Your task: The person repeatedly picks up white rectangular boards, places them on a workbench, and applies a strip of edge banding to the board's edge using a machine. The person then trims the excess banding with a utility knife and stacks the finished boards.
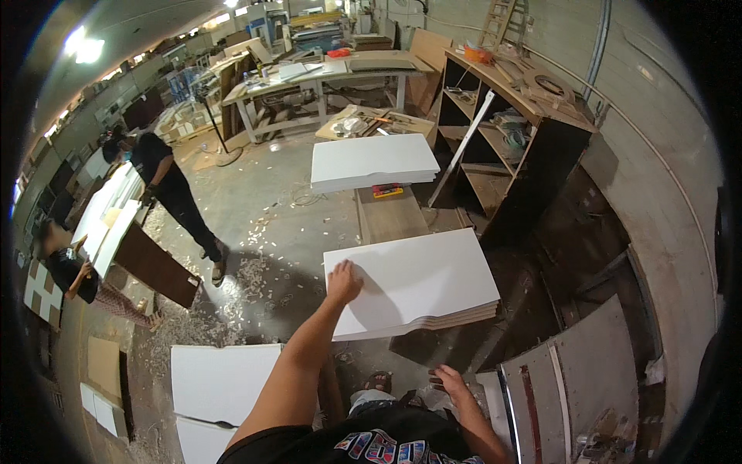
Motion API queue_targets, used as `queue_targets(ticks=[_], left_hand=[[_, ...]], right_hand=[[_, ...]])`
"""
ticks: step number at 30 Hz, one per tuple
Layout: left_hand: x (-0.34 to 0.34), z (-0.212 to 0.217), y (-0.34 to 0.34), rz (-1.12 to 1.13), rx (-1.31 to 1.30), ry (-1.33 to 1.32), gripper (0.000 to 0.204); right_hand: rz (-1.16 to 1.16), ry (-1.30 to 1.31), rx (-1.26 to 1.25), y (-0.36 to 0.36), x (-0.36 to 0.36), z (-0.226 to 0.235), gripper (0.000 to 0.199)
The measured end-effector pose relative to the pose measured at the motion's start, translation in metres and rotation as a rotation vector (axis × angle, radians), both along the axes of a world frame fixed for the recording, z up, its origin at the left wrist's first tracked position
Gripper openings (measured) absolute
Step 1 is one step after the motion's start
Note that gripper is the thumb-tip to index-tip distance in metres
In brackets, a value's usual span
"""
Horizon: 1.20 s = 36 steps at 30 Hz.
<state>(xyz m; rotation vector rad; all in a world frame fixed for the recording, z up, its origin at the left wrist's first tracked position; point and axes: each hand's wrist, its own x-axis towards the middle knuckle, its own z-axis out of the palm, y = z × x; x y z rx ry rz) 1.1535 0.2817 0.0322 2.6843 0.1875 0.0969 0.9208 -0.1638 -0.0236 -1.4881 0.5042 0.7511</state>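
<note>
My left hand [345, 283] rests palm down near the left edge of the top white panel [421, 271], its fingers slightly bent and nothing visible in them. Beneath that panel lie several more of the same kind, their edges showing along the near side with a shallow curved cut-out. My right hand [450, 382] hangs low by my body, fingers apart and holding nothing, beside a grey-white board [576, 379]. Past the near stack sits another stack of white panels [375, 161], with a small red and yellow item [387, 190] at its near edge.
White panels [226, 371] lie low at my left. Two people [171, 182] stand at a board-laden bench on the left. An open shelf cabinet [510, 127] stands at the right, with a leaning white strip [464, 147]. A long worktable [317, 76] spans the back. Scraps litter the floor.
</note>
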Motion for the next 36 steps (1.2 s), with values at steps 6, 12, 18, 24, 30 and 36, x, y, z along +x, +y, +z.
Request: queue_targets(ticks=[6,12,18,24,30,36], left_hand=[[0.060,-0.020,0.048,0.036,0.041,0.029,0.086],[0.030,-0.027,0.045,0.075,0.053,-0.091,0.082],[-0.061,-0.026,0.030,0.096,-0.005,-0.209,0.080],[-0.157,-0.022,0.017,0.155,-0.131,-0.116,0.077],[-0.242,-0.014,-0.016,0.265,-0.273,0.127,0.068],[-0.262,-0.014,-0.061,0.234,-0.684,0.198,0.054]], right_hand=[[-0.111,-0.007,0.108,0.071,0.032,0.031,0.058],[-0.005,0.054,0.153,0.139,0.057,0.036,0.089],[-0.054,-0.080,0.009,0.171,0.066,0.020,0.088],[-0.265,-0.057,0.139,0.128,0.036,0.008,0.063],[-0.361,-0.150,0.079,0.093,-0.032,0.019,0.026],[-0.414,-0.213,0.005,0.032,-0.122,0.040,0.022]])
